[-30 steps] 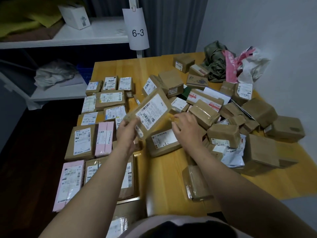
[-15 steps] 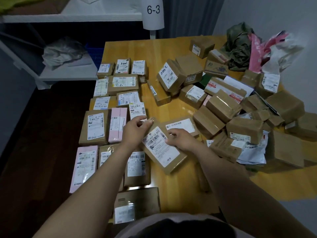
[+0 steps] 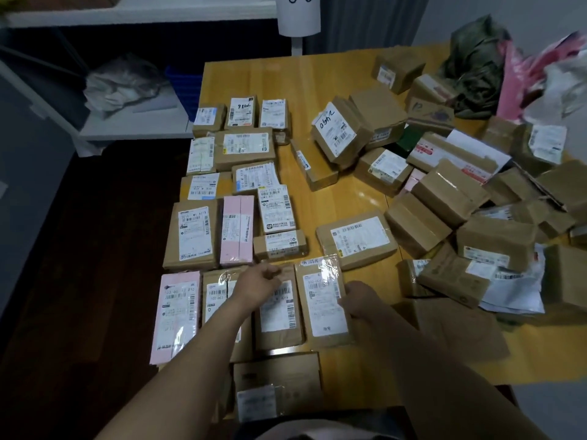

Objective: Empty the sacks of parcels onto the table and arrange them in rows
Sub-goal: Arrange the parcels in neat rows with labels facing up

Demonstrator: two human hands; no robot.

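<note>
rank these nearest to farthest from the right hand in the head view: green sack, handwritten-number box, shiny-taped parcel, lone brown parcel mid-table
1. shiny-taped parcel: the right hand grips its right edge, near side.
2. lone brown parcel: just beyond the hand, in the middle.
3. handwritten-number box: farther back, centre.
4. green sack: far right corner.
</note>
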